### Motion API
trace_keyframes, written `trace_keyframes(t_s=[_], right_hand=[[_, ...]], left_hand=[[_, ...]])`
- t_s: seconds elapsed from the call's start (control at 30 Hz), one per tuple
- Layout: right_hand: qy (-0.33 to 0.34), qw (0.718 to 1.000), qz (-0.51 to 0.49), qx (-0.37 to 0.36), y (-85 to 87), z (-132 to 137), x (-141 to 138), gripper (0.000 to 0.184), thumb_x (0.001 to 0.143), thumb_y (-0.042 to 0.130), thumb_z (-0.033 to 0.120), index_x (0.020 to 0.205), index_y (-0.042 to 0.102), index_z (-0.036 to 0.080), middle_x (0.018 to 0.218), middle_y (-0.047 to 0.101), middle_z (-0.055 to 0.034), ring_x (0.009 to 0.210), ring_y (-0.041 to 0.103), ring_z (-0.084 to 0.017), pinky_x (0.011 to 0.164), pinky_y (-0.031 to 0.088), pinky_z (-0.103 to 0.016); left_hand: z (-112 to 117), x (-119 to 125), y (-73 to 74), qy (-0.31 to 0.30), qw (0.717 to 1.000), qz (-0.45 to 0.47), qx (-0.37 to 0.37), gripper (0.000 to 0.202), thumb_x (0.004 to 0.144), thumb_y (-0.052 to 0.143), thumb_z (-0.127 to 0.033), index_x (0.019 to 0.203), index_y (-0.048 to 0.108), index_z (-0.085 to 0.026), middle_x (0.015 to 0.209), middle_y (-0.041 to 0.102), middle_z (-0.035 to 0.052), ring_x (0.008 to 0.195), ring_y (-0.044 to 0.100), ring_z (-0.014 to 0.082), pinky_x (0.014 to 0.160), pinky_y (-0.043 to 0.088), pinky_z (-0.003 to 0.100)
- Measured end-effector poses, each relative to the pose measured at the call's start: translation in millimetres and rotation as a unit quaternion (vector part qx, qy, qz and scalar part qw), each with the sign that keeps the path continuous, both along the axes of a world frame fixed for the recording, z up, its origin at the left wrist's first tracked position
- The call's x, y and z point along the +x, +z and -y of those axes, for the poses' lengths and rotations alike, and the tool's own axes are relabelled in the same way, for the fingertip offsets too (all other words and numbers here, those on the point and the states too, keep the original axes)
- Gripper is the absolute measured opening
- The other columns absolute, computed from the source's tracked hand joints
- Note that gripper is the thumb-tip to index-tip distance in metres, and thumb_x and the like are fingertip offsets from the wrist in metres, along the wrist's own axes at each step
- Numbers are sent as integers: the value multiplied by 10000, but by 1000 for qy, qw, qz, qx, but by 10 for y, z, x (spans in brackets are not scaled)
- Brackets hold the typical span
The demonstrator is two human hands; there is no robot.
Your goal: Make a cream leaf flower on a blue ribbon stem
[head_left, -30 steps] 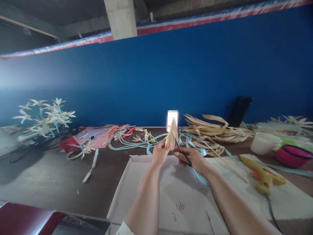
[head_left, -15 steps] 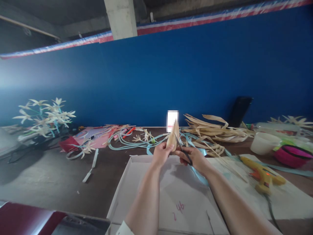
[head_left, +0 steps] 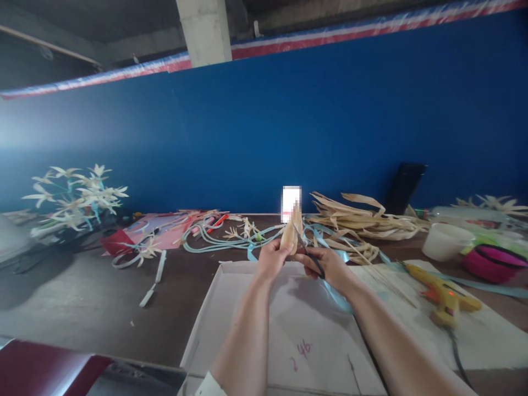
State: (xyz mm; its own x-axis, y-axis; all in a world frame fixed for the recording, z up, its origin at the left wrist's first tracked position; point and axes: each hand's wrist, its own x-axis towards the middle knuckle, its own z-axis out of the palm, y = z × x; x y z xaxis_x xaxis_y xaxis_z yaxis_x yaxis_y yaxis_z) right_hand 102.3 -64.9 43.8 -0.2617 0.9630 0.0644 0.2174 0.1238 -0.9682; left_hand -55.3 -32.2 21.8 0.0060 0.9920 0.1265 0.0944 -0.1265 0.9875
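Observation:
My left hand (head_left: 270,259) is closed on the lower end of a tan dried husk piece (head_left: 292,230), held upright above the far edge of a white cardboard sheet (head_left: 256,324). My right hand (head_left: 330,268) grips small dark scissors (head_left: 308,254), whose blades meet the husk's right edge. Both forearms stretch over the white sheet. A light blue ribbon (head_left: 336,296) trails under my right wrist.
A heap of dried husk strips (head_left: 363,220) lies behind my hands. A yellow glue gun (head_left: 443,294), a white cup (head_left: 446,241) and a pink bowl (head_left: 493,263) are at the right. Husk flowers (head_left: 76,195), pink paper (head_left: 159,231) and blue ribbons (head_left: 214,242) lie at the left.
The husk piece and both hands have risen slightly and the scissors have shifted a little along the husk's right edge. Between half a second ago and now almost nothing moves.

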Motion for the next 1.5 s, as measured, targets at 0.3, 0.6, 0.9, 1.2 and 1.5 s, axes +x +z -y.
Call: trace_keyframes(t_s=[0.3,0.6,0.9,1.2,1.5], right_hand=[[-8,1000,11,-3,8,3,0,499,693,631,539,974,680,129,482,502,16,421,396,-86,448,303,-231],[-12,1000,6,12,-54,-11,-5,497,702,633,526,990,670,124,476,496,22,410,388,-81,444,281,-231],[4,1000,-2,3,-80,-38,19,520,697,641,519,1020,657,112,474,497,21,412,385,-82,440,278,-230],[-8,1000,3,-12,-8,5,-24,534,671,644,545,994,663,121,470,483,25,417,381,-90,444,289,-244],[-13,1000,-6,-24,-38,-1,-34,509,685,653,520,1000,661,121,477,485,24,425,368,-81,443,278,-240]], left_hand=[[-24,-3,-19,5,997,65,-35,368,655,633,-490,760,660,-138,521,516,-12,429,382,71,428,288,203],[-64,-16,-70,13,994,105,-36,367,649,644,-491,721,619,-132,489,440,-44,404,309,46,415,242,193],[-62,-27,-58,37,996,76,-11,386,645,632,-504,738,641,-129,521,491,-30,431,349,57,425,259,196],[-52,-36,-38,25,996,77,-31,393,634,645,-512,745,640,-135,469,439,-45,394,337,54,400,251,196],[-55,-56,-61,30,997,68,-24,389,640,647,-506,758,641,-136,457,472,-33,388,413,72,411,313,201]])
